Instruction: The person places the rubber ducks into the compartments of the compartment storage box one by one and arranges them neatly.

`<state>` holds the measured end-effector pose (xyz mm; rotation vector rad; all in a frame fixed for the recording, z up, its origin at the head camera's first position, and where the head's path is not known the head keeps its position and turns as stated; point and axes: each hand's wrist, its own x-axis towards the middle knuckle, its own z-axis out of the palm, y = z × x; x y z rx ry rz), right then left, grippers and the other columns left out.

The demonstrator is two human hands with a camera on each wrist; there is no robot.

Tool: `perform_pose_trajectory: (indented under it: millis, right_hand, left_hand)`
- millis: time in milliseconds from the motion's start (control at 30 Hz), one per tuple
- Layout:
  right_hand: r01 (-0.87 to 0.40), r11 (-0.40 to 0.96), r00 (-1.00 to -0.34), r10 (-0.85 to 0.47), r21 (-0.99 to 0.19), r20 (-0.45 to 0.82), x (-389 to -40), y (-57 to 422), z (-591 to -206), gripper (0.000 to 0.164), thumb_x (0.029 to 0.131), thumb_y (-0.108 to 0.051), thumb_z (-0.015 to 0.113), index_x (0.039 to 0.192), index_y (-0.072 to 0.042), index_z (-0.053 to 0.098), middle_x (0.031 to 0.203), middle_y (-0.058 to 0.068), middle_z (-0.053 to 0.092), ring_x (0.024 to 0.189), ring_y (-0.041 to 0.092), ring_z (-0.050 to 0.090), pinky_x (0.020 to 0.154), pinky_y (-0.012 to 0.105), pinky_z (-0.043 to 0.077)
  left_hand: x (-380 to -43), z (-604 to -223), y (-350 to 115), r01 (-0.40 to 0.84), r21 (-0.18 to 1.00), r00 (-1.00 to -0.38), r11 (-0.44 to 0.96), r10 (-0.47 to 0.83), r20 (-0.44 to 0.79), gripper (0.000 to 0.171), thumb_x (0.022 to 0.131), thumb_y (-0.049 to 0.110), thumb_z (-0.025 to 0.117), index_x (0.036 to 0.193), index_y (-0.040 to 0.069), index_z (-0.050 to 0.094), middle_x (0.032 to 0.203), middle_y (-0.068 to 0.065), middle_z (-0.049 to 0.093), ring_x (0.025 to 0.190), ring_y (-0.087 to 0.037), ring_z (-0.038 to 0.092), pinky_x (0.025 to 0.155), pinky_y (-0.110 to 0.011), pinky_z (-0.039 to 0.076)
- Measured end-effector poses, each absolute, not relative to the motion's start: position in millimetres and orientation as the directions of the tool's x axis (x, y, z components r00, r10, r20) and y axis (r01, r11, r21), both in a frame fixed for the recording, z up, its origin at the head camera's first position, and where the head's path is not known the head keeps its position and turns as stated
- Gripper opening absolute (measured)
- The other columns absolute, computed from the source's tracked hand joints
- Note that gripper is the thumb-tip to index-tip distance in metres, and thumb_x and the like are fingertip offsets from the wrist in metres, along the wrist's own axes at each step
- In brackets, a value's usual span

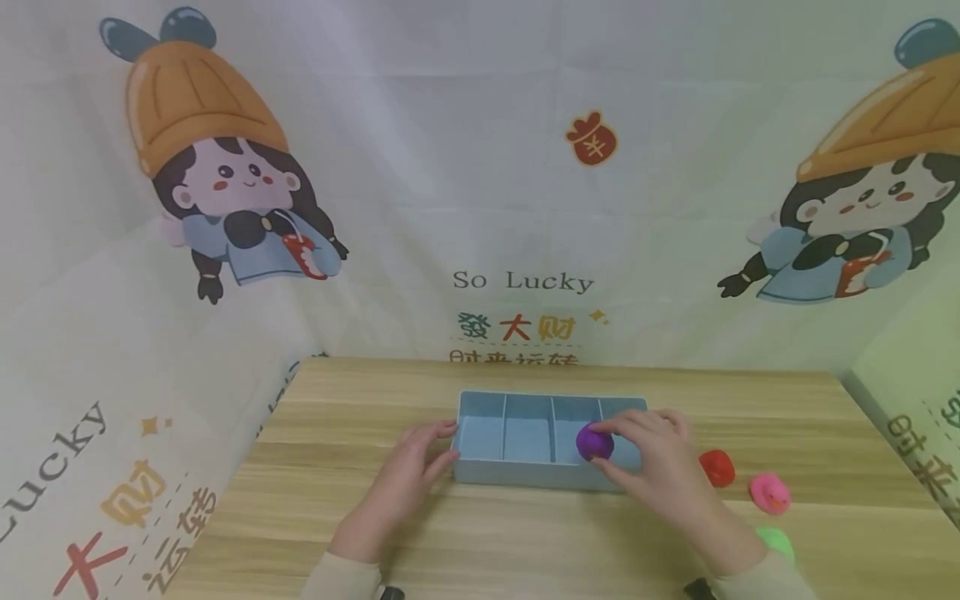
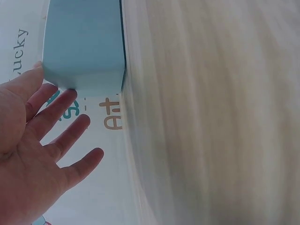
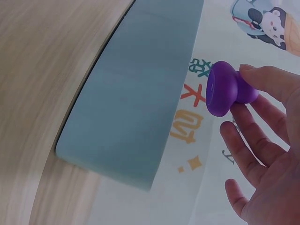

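My right hand [image 1: 660, 457] pinches a purple rubber duck [image 3: 224, 89] between thumb and fingers, its flat base turned away from the palm in the right wrist view. From the head view the duck overlaps the right part of a light blue divided box [image 1: 517, 473], with the hand above its rim. The box lies lengthwise on the table, its compartments in a row. At its left end is my left hand [image 1: 408, 467], fingers extended, with the thumb and fingertips right at the end wall [image 2: 84, 79].
Right of the box stand a red toy [image 1: 717, 468] and a pink rubber duck [image 1: 770, 493]. A green object [image 1: 777, 542] is partly hidden behind the right forearm. The wooden table [image 1: 360, 392] meets a printed cloth [image 1: 375, 208] at its back edge.
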<state>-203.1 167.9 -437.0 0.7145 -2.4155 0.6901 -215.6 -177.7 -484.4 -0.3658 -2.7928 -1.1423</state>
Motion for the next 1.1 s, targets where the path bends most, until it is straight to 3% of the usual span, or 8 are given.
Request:
perform_pose_trajectory:
  millis: [233, 533, 900, 1100]
  right_hand:
    - [-0.59, 0.732, -0.744, -0.33, -0.341, 0.581, -209.0, 152.0, -439.8, 0.039, 0.071, -0.018, 0.095, 0.106, -0.019, 0.077, 0.104, -0.002, 0.076, 0.102, 0.022, 0.069, 0.1, 0.055, 0.037]
    - [-0.615, 0.71, -0.729, -0.344, -0.344, 0.592, -215.3, 129.2, -440.6, 0.038, 0.072, -0.021, 0.095, 0.105, -0.018, 0.077, 0.104, -0.002, 0.076, 0.105, 0.021, 0.069, 0.099, 0.051, 0.04]
    - [-0.598, 0.702, -0.764, -0.351, -0.388, 0.542, -224.1, 102.7, -439.7, 0.036, 0.077, -0.026, 0.092, 0.108, -0.021, 0.076, 0.109, -0.002, 0.076, 0.111, 0.023, 0.067, 0.108, 0.062, 0.038]
    - [-0.602, 0.698, -0.761, -0.356, -0.387, 0.543, -227.0, 94.2, -442.8, 0.036, 0.077, -0.027, 0.092, 0.108, -0.022, 0.076, 0.109, -0.004, 0.076, 0.111, 0.022, 0.067, 0.108, 0.058, 0.039]
  left_hand:
    - [-215.3, -484.4, -176.9, 0.254, 0.676, -0.967, 0.692, 0.179, 0.18, 0.041, 0.101, 0.023, 0.066, 0.14, 0.009, 0.061, 0.146, -0.009, 0.061, 0.14, -0.034, 0.051, 0.12, -0.056, 0.041]
    - [-216.1, -485.4, -177.7, 0.259, 0.67, -0.966, 0.695, 0.177, 0.19, 0.041, 0.101, 0.023, 0.067, 0.139, 0.009, 0.062, 0.146, -0.008, 0.061, 0.14, -0.034, 0.051, 0.12, -0.055, 0.042]
    - [-218.0, -484.1, -179.6, 0.26, 0.672, -0.965, 0.693, 0.167, 0.201, 0.041, 0.1, 0.023, 0.067, 0.139, 0.011, 0.062, 0.147, -0.007, 0.061, 0.141, -0.034, 0.05, 0.121, -0.056, 0.04]
    - [-217.1, -485.5, -177.2, 0.256, 0.681, -0.967, 0.686, 0.171, 0.191, 0.042, 0.1, 0.023, 0.068, 0.139, 0.009, 0.062, 0.146, -0.008, 0.062, 0.14, -0.034, 0.051, 0.121, -0.056, 0.04]
